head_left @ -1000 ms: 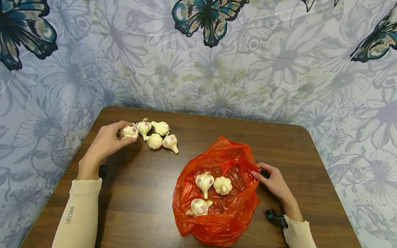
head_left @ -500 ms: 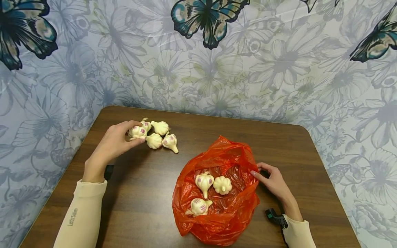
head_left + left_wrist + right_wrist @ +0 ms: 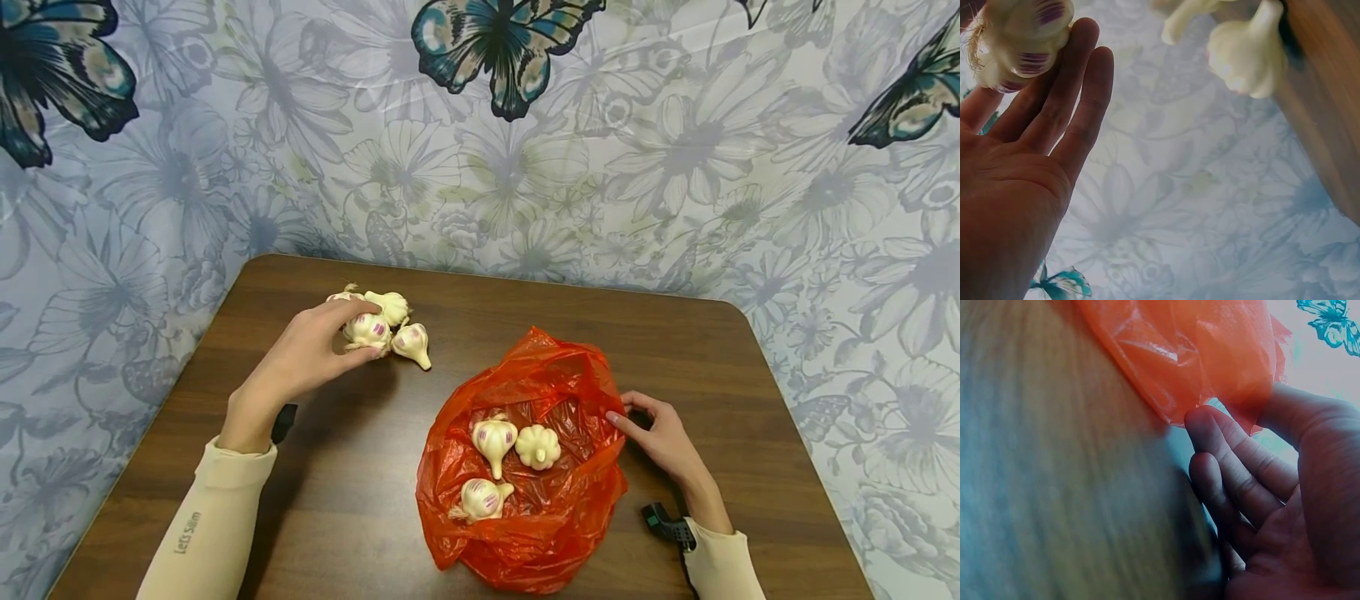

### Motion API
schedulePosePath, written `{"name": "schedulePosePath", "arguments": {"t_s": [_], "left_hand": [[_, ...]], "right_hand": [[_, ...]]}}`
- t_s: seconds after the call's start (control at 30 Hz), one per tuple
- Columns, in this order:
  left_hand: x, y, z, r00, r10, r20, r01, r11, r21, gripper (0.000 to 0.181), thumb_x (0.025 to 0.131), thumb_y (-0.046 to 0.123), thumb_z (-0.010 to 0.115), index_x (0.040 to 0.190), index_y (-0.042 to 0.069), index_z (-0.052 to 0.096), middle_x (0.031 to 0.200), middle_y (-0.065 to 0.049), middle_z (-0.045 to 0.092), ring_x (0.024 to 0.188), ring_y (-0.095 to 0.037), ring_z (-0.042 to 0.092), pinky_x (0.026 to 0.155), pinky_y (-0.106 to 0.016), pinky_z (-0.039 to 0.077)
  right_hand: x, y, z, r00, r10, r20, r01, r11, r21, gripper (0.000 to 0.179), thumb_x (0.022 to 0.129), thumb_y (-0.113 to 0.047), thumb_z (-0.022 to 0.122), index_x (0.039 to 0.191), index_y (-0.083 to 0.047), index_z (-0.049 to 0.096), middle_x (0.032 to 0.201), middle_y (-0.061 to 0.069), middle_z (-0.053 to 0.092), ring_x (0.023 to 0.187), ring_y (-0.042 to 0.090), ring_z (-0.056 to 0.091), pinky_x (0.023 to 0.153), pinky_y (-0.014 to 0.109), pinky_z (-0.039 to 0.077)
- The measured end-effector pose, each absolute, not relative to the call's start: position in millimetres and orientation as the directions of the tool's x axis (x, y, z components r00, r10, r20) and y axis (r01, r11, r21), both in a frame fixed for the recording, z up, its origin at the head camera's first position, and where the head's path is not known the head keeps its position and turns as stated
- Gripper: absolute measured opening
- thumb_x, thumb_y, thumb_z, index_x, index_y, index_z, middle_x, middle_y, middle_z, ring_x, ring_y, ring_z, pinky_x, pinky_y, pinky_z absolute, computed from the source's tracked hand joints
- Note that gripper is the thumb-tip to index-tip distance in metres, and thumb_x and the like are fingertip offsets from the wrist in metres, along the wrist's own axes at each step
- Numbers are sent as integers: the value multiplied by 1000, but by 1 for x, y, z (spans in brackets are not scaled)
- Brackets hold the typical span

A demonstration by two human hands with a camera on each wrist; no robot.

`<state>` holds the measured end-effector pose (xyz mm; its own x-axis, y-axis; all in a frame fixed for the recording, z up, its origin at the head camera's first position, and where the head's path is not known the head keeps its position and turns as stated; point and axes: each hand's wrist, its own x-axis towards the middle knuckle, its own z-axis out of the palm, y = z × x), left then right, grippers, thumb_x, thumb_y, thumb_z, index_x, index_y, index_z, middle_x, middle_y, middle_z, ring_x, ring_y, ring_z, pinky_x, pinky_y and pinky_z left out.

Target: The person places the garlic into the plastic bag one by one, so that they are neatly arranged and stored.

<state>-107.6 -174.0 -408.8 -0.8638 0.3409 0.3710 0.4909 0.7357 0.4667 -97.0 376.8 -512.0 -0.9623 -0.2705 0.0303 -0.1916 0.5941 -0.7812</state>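
– head view: a left hand (image 3: 303, 350) pinches a garlic bulb (image 3: 367, 331) by other bulbs (image 3: 411, 342) near the table's (image 3: 697, 350) far left corner; a right hand (image 3: 662, 437) pinches a red bag (image 3: 577, 371), three bulbs (image 3: 494, 440) inside, well in from the right edge.
– and the step?
– apparently handling one bulb, bag steadied; next seems to call for a snug grip, clear of its neighbours.
– left wrist view?
– the gripped bulb: plump, cream, purple-striped, roots frayed.
– right wrist view?
– crinkled bag film between thumb and fingers.
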Motion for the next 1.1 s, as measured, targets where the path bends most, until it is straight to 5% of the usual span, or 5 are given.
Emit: {"name": "schedulePosePath", "arguments": {"t_s": [1.1], "left_hand": [[-83, -110, -417, -750, 512, 417, 660, 548, 514, 55, 87, 29, 89, 135, 11, 69, 130, -4, 71, 122, -23, 66, 102, -45, 56]], "right_hand": [[-87, 378, -513, -959, -280, 41, -207, 595, -777, 10, 101, -23, 74, 109, -19, 74, 94, 0, 72, 90, 11, 59, 85, 23, 43]]}}
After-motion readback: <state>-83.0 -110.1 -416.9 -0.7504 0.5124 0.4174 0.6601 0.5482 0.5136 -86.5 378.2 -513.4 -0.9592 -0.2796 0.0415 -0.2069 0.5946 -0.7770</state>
